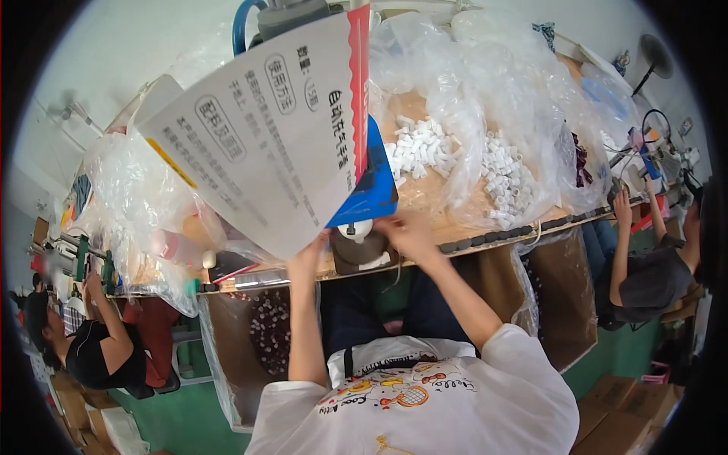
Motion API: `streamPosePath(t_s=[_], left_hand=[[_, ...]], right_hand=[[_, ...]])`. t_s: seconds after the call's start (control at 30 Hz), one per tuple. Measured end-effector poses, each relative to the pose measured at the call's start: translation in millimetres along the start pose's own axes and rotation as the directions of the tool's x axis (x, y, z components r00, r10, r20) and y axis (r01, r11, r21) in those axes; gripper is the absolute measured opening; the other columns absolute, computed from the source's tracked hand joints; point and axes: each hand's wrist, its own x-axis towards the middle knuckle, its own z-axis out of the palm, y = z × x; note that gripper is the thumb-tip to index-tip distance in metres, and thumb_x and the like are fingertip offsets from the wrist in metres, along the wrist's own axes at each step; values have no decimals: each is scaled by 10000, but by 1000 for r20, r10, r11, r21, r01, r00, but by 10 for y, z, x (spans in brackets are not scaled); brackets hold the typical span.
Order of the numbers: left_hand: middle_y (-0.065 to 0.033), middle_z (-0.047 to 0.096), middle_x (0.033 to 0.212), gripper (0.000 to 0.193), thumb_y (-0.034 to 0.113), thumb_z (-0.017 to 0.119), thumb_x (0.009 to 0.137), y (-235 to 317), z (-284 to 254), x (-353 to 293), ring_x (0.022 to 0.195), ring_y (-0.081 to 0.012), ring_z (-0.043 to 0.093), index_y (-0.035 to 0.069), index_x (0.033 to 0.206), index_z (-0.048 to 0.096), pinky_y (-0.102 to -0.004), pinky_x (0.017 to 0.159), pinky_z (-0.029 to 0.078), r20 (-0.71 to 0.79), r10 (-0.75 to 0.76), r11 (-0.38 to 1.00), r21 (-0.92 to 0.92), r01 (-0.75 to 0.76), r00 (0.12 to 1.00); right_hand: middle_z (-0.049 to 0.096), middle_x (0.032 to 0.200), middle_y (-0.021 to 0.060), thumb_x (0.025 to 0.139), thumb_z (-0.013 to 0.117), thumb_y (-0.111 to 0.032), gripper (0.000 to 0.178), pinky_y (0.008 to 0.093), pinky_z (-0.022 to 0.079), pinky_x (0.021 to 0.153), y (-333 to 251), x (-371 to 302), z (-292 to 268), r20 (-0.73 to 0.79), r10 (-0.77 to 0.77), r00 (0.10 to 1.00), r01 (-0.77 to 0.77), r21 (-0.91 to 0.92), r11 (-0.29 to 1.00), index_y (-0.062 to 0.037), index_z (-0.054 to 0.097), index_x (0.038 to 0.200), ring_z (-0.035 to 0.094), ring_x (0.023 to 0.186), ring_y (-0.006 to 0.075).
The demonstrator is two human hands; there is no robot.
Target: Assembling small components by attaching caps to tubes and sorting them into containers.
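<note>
A blue bench machine stands on the table in front of me, with a round white part at its lower front. My left hand is just left of that part; a large printed card sheet hides its fingers. To the right of the white part is my right hand, its fingers curled together and a little blurred. Whatever it pinches is too small or hidden to name. The white card sheet, with a red wavy edge, hangs from the machine and covers much of it. Below the white part sits a dark block-like base.
Heaps of small white plastic pieces and white caps lie on the table among clear plastic bags. Open cartons stand below the table edge on both sides of me. Other people work at left and right.
</note>
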Motion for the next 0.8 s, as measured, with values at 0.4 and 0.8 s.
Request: streamPosePath(t_s=[0.4, 0.8], left_hand=[[-148, 697, 842, 222, 3, 793, 689, 587, 412, -298, 746, -328, 660, -2, 893, 707, -381, 661, 505, 258, 297, 895, 259, -362, 919], [-118, 683, 847, 251, 98, 832, 697, 473, 573, -379, 781, -309, 641, 30, 916, 731, -407, 686, 503, 132, 415, 740, 527, -419, 900]], right_hand=[[629, 927, 216, 847, 629, -165, 168, 495, 524, 707, 1615, 361, -1683, -356, -85, 931, -285, -851, 441, -24, 631, 937, 664, 826, 395], [630, 919, 174, 795, 601, -16, 317, 447, 477, 715, 1203, 22, -1545, -452, -236, 860, -170, -691, 703, -36, 586, 1110, 622, 812, 360]])
